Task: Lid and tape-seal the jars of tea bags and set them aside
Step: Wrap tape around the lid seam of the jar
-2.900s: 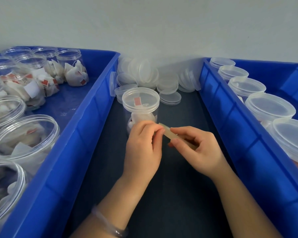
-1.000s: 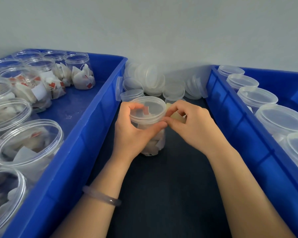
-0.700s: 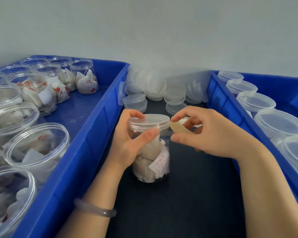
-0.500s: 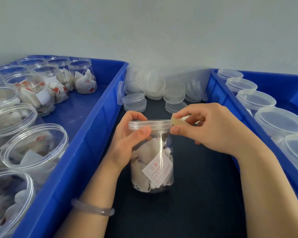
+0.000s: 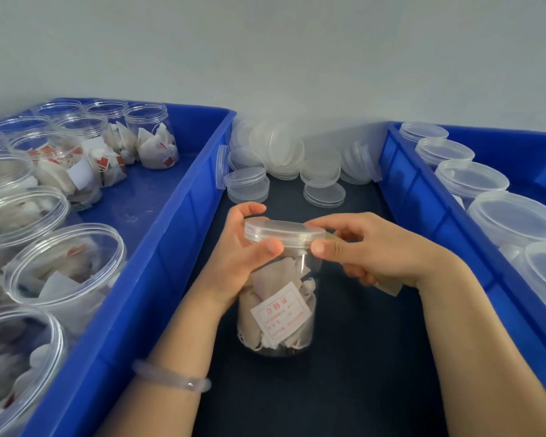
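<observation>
The jar (image 5: pixel 278 310) stands upright on the dark surface (image 5: pixel 344 373) between both grips, its lid (image 5: pixel 282 231) on. The left grip (image 5: pixel 246 257) wraps the jar's neck from the left, thumb at the lid's near edge, fingers curled round the back. The right grip (image 5: pixel 375 250) meets it from the right: thumb pressed on the lid's rim, other fingers curled round a tan strip of tape (image 5: pixel 390 287) that trails below the palm. Just left of the left grip rises the wall of a blue bin (image 5: pixel 158 247) of open jars (image 5: pixel 63 263). Right of the right grip, across a narrow gap, stands another bin (image 5: pixel 429 197) — lidded jars (image 5: pixel 514 216) inside. Beyond both grips, loose lids (image 5: pixel 281 146) crowd the far end. Nearer than the grips, a strip of dark surface shows between the forearms.
</observation>
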`<move>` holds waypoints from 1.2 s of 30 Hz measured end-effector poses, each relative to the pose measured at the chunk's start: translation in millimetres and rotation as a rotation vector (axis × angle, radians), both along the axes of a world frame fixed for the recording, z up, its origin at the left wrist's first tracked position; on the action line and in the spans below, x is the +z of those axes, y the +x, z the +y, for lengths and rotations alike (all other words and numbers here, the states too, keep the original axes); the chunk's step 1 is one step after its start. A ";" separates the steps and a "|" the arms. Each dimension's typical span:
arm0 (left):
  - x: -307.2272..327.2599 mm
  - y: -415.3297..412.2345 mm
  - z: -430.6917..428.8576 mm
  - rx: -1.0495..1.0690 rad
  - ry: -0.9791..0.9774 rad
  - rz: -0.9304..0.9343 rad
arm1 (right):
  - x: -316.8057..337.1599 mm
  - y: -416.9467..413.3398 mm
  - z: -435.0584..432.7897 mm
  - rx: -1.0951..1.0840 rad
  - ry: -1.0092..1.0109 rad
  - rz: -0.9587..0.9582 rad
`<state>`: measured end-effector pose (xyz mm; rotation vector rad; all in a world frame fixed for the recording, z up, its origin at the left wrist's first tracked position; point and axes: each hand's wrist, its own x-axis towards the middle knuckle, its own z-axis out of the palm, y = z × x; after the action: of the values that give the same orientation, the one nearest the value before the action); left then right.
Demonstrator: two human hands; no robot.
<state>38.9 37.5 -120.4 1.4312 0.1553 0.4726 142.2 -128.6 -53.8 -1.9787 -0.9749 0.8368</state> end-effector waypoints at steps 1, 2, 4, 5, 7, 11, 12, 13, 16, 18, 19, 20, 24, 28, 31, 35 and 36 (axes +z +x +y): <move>1.2 0.2 -0.1 0.076 0.038 -0.005 | -0.3 0.1 -0.1 -0.023 0.012 -0.011; 2.0 -0.2 0.0 0.137 0.082 -0.007 | -0.3 -0.6 0.9 -0.061 0.031 -0.024; 3.9 -0.7 -1.6 0.176 0.166 0.030 | -1.1 -3.3 4.3 -0.129 0.041 -0.117; 3.3 0.0 -2.9 0.177 0.207 0.064 | -2.7 -4.2 6.8 -0.137 0.034 -0.199; 0.4 3.0 -5.3 0.212 0.264 0.109 | -4.8 -5.9 13.0 -0.125 0.017 -0.314; -2.9 4.8 -1.9 0.316 0.231 0.132 | -4.3 -6.1 11.5 -0.005 -0.036 -0.186; -3.1 4.4 0.6 0.325 0.206 0.133 | -3.6 -5.9 10.4 0.014 -0.032 -0.164; -3.4 3.7 3.4 0.330 0.179 0.128 | -2.2 -6.1 9.7 0.015 -0.011 -0.179; -3.3 0.8 8.5 0.274 0.109 0.095 | 3.2 -5.5 8.3 -0.025 0.042 -0.261; -4.0 -0.4 8.0 0.195 0.090 0.083 | 4.2 -3.8 7.9 -0.055 0.036 -0.294; -5.1 -0.8 7.3 0.154 0.078 0.078 | 4.6 -2.7 7.5 -0.070 0.033 -0.289; -5.9 -1.0 6.9 0.118 0.064 0.073 | 4.6 -1.5 6.7 -0.075 0.033 -0.274; -9.6 -0.6 7.7 -0.066 0.002 0.038 | 0.7 1.5 3.1 -0.060 0.037 -0.124; -14.5 -3.6 6.6 -0.305 -0.204 -0.018 | -3.6 -3.4 9.4 0.010 0.083 0.010; -12.1 -2.3 2.5 -0.206 -0.123 -0.011 | -3.8 -3.8 9.9 0.035 0.048 0.003; -7.1 3.5 0.0 0.339 0.125 -0.077 | -4.3 -3.4 10.2 -0.115 0.037 -0.134; -5.5 5.0 -1.2 0.338 0.157 -0.077 | -6.5 -3.8 12.8 -0.169 0.037 -0.202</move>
<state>43.9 36.3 -126.0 1.5444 0.3062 0.8304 138.4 -115.8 -60.3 -2.1094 -0.9125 0.5303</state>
